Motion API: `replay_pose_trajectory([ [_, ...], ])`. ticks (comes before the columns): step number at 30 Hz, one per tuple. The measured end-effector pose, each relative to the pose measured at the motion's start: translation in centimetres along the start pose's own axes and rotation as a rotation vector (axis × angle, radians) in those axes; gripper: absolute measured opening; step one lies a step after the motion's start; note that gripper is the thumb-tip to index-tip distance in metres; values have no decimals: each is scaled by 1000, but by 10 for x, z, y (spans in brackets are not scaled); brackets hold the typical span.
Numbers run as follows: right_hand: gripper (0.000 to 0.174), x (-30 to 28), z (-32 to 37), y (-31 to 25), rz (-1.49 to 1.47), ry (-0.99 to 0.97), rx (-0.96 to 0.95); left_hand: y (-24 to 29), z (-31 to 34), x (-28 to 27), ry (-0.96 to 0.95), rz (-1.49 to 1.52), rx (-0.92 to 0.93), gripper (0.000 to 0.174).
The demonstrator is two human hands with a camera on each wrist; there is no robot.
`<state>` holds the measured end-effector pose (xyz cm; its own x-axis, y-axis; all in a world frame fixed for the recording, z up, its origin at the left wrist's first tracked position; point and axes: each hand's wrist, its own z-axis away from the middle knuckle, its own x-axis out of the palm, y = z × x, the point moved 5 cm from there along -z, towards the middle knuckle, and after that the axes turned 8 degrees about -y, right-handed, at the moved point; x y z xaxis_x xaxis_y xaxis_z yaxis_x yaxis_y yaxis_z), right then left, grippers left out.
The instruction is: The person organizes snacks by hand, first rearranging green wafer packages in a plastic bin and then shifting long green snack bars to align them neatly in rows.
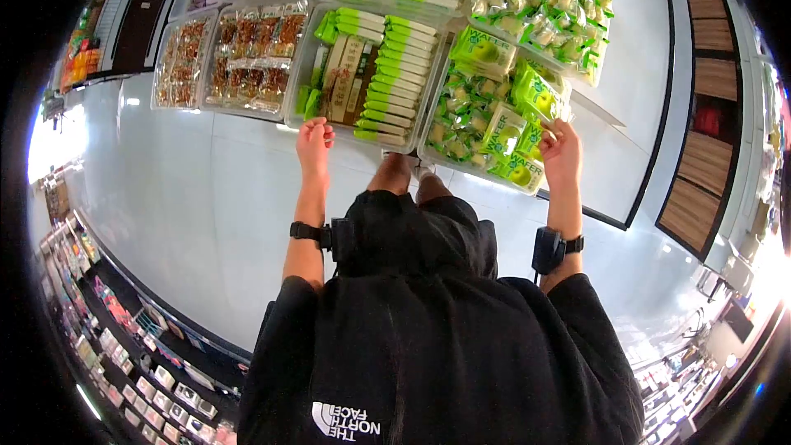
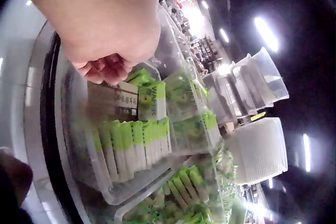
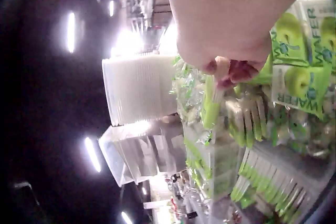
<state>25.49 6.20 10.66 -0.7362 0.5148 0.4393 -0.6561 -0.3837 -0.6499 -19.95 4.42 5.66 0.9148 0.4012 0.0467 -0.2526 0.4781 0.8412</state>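
Note:
My right hand is over the right-hand bin of green and white apple wafer packets and small green-wrapped sweets. Its thumb and fingers pinch a slim green wafer packet, seen edge-on in the right wrist view. Loosely curled, my left hand hangs at the front rim of the middle bin, and nothing shows in its fingers. That bin holds a row of upright wafer packets, a brown carton and a few green packets near the left fingertips.
Left of the middle bin stand bins of reddish-brown packaged snacks. A heaped bin of green-wrapped sweets lies behind the right one. Stacked clear plastic containers stand beyond the bins. Shelves are off to the right.

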Motion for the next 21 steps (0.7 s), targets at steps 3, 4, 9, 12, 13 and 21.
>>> replay_pose_trajectory([
  [3, 17, 6, 19, 10, 47, -52, 23, -4, 15, -13, 18, -22, -10, 15],
  [4, 18, 13, 24, 13, 106, -77, 8, -3, 19, -13, 7, -36, 10, 16],
  [9, 24, 51, 43, 45, 141, -121, 16, 18, 22, -1, -120, -111, 65, 18],
  [12, 26, 82, 48, 66, 314, -169, 4, 44, 17, 15, -340, -174, 150, 20],
  [13, 28, 93, 49, 75, 399, -172, 8, 52, 19, 24, -471, -177, 182, 24],
  [21, 39, 197, 66, 158, 692, -373, -98, 110, -2, 31, -883, -533, 295, 38],
])
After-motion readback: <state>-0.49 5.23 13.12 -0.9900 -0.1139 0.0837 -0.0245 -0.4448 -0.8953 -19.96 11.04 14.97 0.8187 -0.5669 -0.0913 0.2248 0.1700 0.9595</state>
